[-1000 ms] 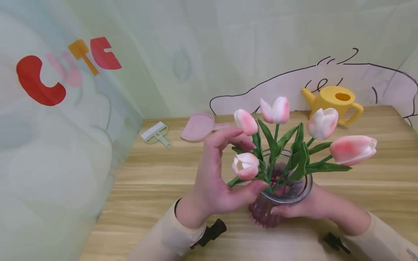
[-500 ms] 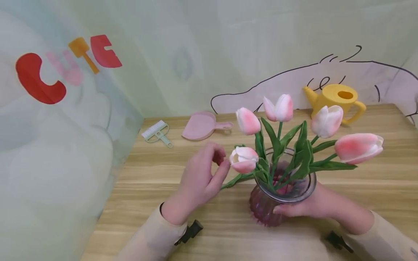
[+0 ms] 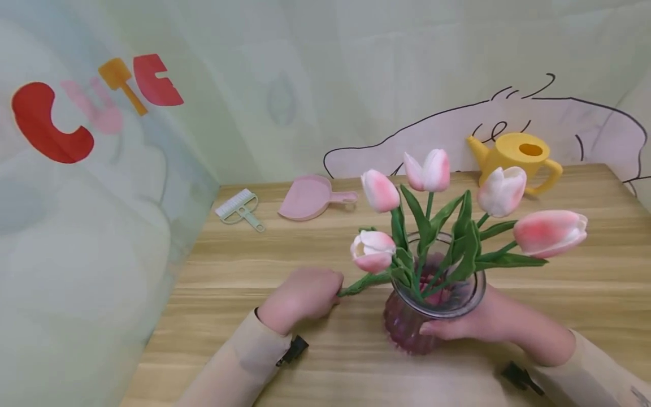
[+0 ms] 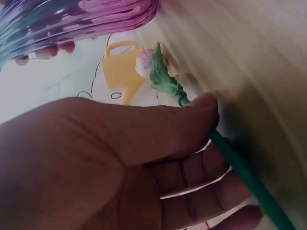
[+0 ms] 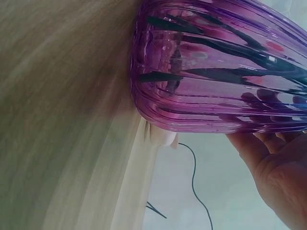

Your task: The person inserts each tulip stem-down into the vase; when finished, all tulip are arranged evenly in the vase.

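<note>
A ribbed purple glass vase (image 3: 404, 328) stands on the table, with several pink-and-white tulips (image 3: 428, 170) and their green leaves spreading from its mouth. My right hand (image 3: 480, 319) holds the vase from its right side; the thumb shows below the rim. Left of the vase, my left hand (image 3: 307, 297) is low at the table. In the left wrist view its thumb and forefinger pinch the green stem (image 4: 249, 178) of another tulip, whose leaf (image 4: 163, 79) and pink-white blossom (image 4: 144, 62) point away. In the head view that blossom is hidden behind the vase's flowers.
At the back left lie a pale green brush (image 3: 241, 210) and a pink dustpan (image 3: 307, 198). A yellow watering can (image 3: 519, 158) stands at the back right by the wall. Patterned cloth walls (image 3: 285, 85) border the wooden table (image 3: 244, 271).
My left hand has drawn away from the tulips in the vase, moved left and down, and taken hold of a tulip stem at the table. The right hand keeps its hold on the vase.
</note>
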`<state>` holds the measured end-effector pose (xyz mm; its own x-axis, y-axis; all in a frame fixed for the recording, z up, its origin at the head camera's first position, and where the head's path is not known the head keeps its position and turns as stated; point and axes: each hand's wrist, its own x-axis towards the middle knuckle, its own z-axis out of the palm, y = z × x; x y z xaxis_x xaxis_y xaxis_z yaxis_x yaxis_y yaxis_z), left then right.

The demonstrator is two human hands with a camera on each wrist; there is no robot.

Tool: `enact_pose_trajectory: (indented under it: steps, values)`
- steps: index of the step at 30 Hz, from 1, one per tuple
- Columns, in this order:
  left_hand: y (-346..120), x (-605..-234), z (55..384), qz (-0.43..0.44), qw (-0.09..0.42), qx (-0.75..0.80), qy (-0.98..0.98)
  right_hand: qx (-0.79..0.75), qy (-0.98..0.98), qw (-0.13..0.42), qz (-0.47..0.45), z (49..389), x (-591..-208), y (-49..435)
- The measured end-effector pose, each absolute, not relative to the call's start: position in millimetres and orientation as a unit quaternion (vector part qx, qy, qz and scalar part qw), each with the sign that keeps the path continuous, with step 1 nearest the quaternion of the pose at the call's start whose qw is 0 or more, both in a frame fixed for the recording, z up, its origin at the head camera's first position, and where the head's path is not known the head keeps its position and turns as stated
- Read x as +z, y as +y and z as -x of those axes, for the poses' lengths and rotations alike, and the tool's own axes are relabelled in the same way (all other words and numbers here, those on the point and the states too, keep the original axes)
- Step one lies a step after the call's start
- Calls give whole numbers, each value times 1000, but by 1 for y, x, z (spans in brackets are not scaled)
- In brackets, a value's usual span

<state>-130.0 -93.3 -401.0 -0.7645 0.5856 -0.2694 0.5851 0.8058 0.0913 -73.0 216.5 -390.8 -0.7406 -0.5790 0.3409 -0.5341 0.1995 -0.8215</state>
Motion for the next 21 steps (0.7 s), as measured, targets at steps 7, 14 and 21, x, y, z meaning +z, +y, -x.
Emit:
enact_pose_trajectory:
  steps: [7,14,21]
  values:
    - [-101,-372,138,-292,37,180,939,-520,775,17,358,72,-395,217]
    - [-108,-322,111,-206,-57,599,772,-519,772,15,366,76,-395,217]
    - [-106,-297,83,-297,-159,744,577,-517,770,11,373,78,-392,216]
